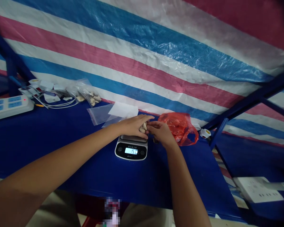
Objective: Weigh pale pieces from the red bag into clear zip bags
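Observation:
A kitchen scale (131,150) stands on the blue table, its lit display reading about 151; a decimal point is hard to make out. My left hand (133,125) reaches over the weighing plate, thumb and fingers curved around a small cluster of pale dried pieces (143,127). From the other side my right hand (161,132) meets the cluster with its fingertips pinched together. What those fingertips hold, if anything, is hidden. Just beyond the right hand lies a red plastic bag (180,126). Behind the left hand are a clear zip bag (98,114) and white paper (123,110).
Clear bags of similar pale pieces (94,98) lie at the back left, beside white cables (61,103) and a power strip (11,107). A white tape roll (205,133) sits by the blue frame at right. Striped sheeting (132,63) hangs behind the table (90,148).

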Motion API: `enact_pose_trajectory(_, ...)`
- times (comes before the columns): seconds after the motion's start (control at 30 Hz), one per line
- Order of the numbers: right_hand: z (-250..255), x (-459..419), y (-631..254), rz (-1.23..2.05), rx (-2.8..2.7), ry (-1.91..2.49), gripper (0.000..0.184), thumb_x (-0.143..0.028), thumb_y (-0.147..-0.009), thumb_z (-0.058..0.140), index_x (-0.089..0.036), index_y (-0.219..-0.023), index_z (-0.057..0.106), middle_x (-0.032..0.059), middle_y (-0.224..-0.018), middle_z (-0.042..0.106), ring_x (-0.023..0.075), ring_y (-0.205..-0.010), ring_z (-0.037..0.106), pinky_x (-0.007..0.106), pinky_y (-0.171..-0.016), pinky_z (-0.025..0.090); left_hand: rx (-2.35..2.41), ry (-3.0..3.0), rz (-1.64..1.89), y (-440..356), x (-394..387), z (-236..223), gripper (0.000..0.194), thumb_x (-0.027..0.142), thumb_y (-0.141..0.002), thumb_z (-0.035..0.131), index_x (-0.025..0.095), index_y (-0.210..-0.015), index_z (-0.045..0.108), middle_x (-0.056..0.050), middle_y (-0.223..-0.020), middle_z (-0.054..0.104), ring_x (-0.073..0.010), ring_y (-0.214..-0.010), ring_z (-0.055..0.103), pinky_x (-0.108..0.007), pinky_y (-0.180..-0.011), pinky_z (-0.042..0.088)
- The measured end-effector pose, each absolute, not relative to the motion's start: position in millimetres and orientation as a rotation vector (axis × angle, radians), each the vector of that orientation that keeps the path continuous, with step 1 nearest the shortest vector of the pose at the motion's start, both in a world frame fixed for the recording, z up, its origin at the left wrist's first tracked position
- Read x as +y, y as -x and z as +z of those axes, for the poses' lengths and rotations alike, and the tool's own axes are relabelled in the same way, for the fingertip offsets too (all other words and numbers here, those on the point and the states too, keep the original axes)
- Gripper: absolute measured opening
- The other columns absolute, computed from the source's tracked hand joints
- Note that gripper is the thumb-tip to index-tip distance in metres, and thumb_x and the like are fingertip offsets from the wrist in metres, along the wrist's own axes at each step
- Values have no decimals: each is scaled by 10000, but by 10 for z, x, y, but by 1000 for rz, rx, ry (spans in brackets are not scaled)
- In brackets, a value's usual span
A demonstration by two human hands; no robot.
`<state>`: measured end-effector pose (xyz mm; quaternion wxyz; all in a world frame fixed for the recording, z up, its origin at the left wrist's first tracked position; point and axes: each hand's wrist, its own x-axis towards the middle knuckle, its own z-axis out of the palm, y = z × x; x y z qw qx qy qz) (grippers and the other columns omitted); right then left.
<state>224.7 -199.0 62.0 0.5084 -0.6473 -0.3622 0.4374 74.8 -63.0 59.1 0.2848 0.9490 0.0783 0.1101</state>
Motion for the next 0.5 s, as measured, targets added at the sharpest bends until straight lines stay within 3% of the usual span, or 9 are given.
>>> enact_pose_trajectory(0.33, 486, -1897, -2123, 538, -1066, 1702, 193, -383, -737, 752, -190, -732, 738, 27, -655, 715, 151, -519, 623, 241, -482, 452, 131, -2555, 369, -801, -691, 621, 875, 427, -750, 799, 240, -1511, 410, -147, -1420, 578, -317, -1312, 545, -436, -1080, 429)
enact_pose_trajectory(0.4, 459, -1898, -2137, 457, -1127, 1742, 173, -352, -755, 720, -186, -714, 746, 21, -624, 699, 146, -521, 619, 235, -494, 448, 122, -2596, 350, -844, -714, 610, 878, 417, -758, 794, 243, -1520, 395, -142, -1419, 577, -312, -1312, 544, -431, -1086, 419)
enact_pose_trajectory(0.5, 480, -1955, -2246, 614, -1128, 1763, 235, -386, -798, 657, -176, -746, 748, -7, -542, 633, 126, -420, 540, 231, -414, 385, 100, -2641, 327, -893, -745, 682, 1000, 502, -716, 821, 267, -1557, 334, -138, -1488, 530, -335, -1362, 501, -470, -1137, 369)
